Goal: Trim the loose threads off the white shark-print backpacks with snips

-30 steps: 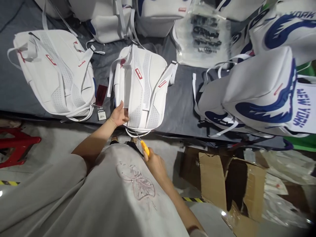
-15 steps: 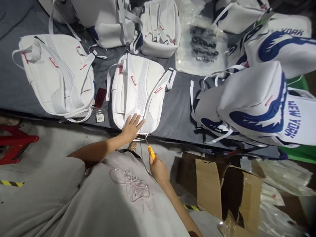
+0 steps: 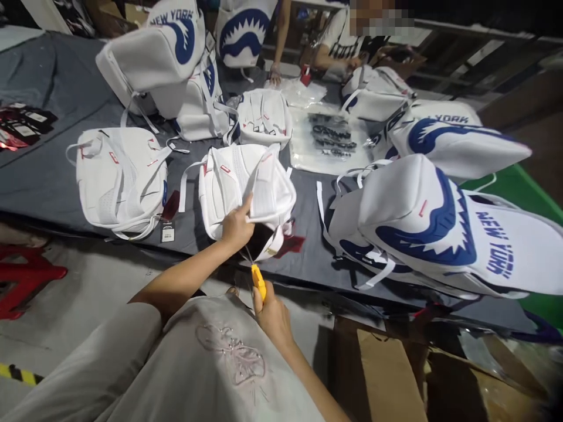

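Observation:
A white backpack (image 3: 215, 193) lies at the table's near edge, straps upward, its dark opening (image 3: 260, 239) gaping towards me. My left hand (image 3: 237, 228) grips the backpack beside that opening, one finger stretched along the strap and the others curled. My right hand (image 3: 273, 316) is closed round a yellow-handled tool (image 3: 258, 281) with a thin metal tip; its exact kind is unclear. The tip points at the near edge of the opening, just below my left hand. A dark red tag (image 3: 291, 245) lies right of the opening.
Another white backpack (image 3: 118, 181) lies left, with a barcode tag (image 3: 168, 231). Blue-patterned backpacks (image 3: 422, 228) are piled right, more (image 3: 149, 64) at the back. Clear printed bags (image 3: 329, 140) lie mid-table. Cardboard boxes (image 3: 391, 375) stand below right. Another person's hand (image 3: 275, 75) rests across the table.
The near backpack now gapes open, and its red tag shows. My left hand has gone from lying flat on it to gripping by the opening. The view has tilted up.

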The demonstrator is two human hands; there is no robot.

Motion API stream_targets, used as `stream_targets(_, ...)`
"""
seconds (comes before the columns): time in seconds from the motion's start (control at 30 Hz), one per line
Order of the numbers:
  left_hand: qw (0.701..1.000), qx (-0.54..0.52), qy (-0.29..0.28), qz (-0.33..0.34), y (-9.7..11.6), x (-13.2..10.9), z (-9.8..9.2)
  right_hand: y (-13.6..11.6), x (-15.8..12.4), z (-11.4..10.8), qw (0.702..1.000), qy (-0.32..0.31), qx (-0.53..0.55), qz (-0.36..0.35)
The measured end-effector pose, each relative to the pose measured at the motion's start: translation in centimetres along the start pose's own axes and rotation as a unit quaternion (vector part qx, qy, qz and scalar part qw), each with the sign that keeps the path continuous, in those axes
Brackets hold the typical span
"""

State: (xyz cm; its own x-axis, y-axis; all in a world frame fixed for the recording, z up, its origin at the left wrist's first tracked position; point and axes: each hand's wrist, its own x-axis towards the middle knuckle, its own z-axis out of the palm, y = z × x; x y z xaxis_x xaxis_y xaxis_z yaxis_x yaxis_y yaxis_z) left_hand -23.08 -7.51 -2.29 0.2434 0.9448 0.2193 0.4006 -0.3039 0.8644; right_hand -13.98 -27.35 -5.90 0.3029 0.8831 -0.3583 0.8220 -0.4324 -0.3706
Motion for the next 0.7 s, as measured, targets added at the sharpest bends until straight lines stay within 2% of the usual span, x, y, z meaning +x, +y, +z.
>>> stream_targets(0.03, 0.993, -0.088, 0.072, -0.009, 1.3, 0.5, -0.1, 0.2, 0.1, -0.5, 0.999, 0.03, 0.012, -0.015)
stream_targets(0.1, 0.953, -0.238, 0.186, -0.029, 2.4, 0.3, 0.2, 1.3, 0.0, -1.0, 0.994, 0.085, 0.045, -0.052)
stream_targets(0.13, 0.928, -0.295, 0.22, -0.052, 2.0, -0.5, 0.6, 2.1, 0.0, -0.9, 0.99, 0.105, 0.062, -0.071)
stream_targets(0.2, 0.893, -0.367, 0.223, -0.132, -0.2, -3.5, 2.0, 4.1, 0.0, -0.4, 0.985, 0.119, 0.084, -0.092)
stream_targets(0.23, 0.889, -0.379, 0.189, -0.177, -1.7, -5.4, 2.7, 5.1, 0.0, 0.0, 0.985, 0.115, 0.087, -0.089)
stream_targets(0.27, 0.894, -0.371, 0.129, -0.214, -3.4, -7.6, 3.3, 6.0, 0.1, 0.5, 0.988, 0.103, 0.086, -0.081)
stream_targets(0.33, 0.923, -0.296, -0.032, -0.243, -6.1, -12.1, 3.3, 7.5, 0.4, 1.3, 0.993, 0.059, 0.088, -0.053)
stream_targets(0.37, 0.94, -0.233, -0.101, -0.227, -7.0, -13.9, 2.7, 8.0, 0.4, 1.7, 0.994, 0.034, 0.095, -0.035)
stream_targets(0.4, 0.959, -0.156, -0.142, -0.191, -7.5, -15.3, 1.6, 8.5, 0.4, 2.1, 0.994, 0.011, 0.107, -0.016)
stream_targets(0.43, 0.975, -0.068, -0.157, -0.14, -7.6, -16.1, 0.3, 9.0, 0.3, 2.4, 0.993, -0.006, 0.122, 0.002)
stream_targets(0.5, 0.983, 0.122, -0.139, -0.018, -7.5, -15.6, -2.4, 10.1, -0.2, 3.0, 0.989, -0.023, 0.146, 0.03)
stream_targets(0.57, 0.95, 0.258, -0.153, 0.083, -7.4, -12.7, -4.4, 11.6, -1.1, 3.6, 0.988, -0.037, 0.142, 0.041)
stream_targets(0.63, 0.928, 0.283, -0.212, 0.117, -7.4, -8.6, -5.2, 13.2, -2.4, 4.3, 0.99, -0.053, 0.124, 0.042)
stream_targets(0.67, 0.933, 0.259, -0.226, 0.108, -7.4, -6.6, -5.3, 13.8, -3.1, 4.7, 0.991, -0.052, 0.118, 0.039)
stream_targets(0.7, 0.948, 0.219, -0.213, 0.087, -7.3, -4.7, -5.3, 14.3, -3.8, 5.0, 0.993, -0.04, 0.106, 0.034)
